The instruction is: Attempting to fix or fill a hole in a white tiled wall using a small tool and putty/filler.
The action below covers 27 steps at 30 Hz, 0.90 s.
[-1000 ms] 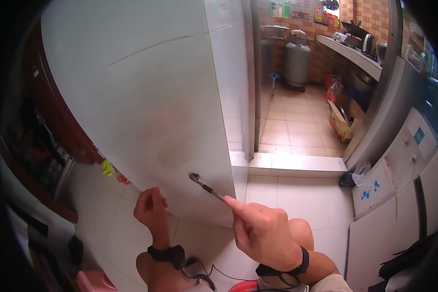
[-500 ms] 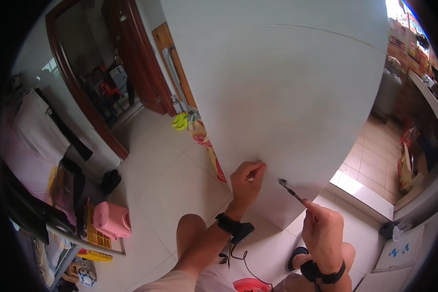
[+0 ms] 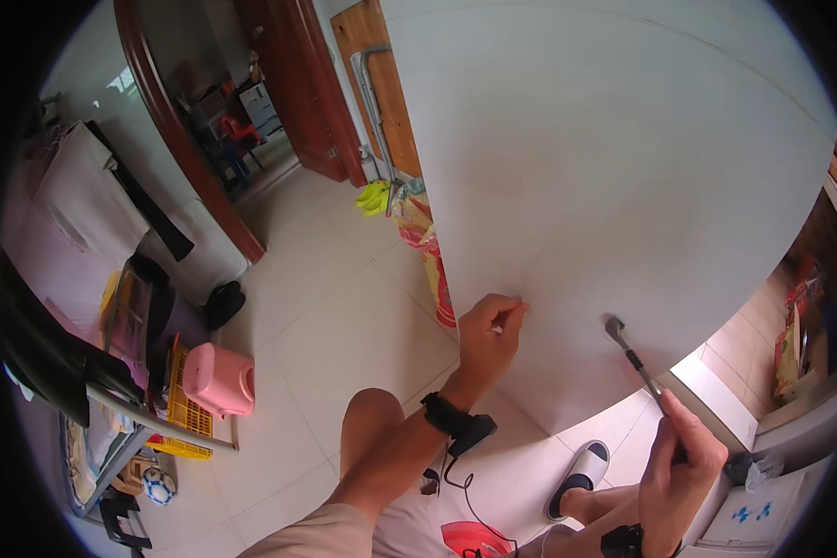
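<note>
My left hand [image 3: 492, 337] is closed in a pinch, its fingertips against the lower part of a white wall [image 3: 614, 167]. Whatever those fingers hold is too small to make out. In my right hand [image 3: 684, 460] is a small hammer [image 3: 636, 361], gripped by the end of its slim silver-and-black handle. The dark head points up toward the wall, to the right of my left fingertips and apart from them.
Beside the wall's left edge stand a patterned bag [image 3: 417, 219] and yellow-green shoes [image 3: 373, 198]. A pink stool [image 3: 219, 379], a yellow crate [image 3: 184, 418] and a ball [image 3: 159, 485] are at left. A red basin [image 3: 474, 539] sits below me.
My right hand has swung the hammer to the right, farther from my left fingertips. My left hand keeps its pinch at the wall. The view has shifted.
</note>
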Each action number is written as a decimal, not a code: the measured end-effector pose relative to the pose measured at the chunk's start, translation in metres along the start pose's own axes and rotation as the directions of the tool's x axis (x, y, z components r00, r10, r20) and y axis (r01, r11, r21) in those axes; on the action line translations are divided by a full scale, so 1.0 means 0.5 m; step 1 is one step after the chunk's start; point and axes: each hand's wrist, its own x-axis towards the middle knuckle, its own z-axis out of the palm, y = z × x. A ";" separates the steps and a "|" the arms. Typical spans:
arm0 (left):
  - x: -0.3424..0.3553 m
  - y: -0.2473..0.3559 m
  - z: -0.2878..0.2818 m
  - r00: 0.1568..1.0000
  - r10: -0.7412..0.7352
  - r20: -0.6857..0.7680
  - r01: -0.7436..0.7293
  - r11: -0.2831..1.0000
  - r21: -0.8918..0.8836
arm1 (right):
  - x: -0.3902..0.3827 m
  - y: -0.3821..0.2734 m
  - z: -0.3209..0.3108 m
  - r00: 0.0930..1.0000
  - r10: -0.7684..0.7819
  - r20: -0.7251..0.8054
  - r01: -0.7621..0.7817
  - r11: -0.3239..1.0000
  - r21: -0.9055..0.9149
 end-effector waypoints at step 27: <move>-0.006 0.024 -0.020 0.981 -0.194 -0.007 0.193 0.975 -0.107 | -0.002 -0.001 0.046 0.995 -0.055 0.087 0.068 0.987 -0.149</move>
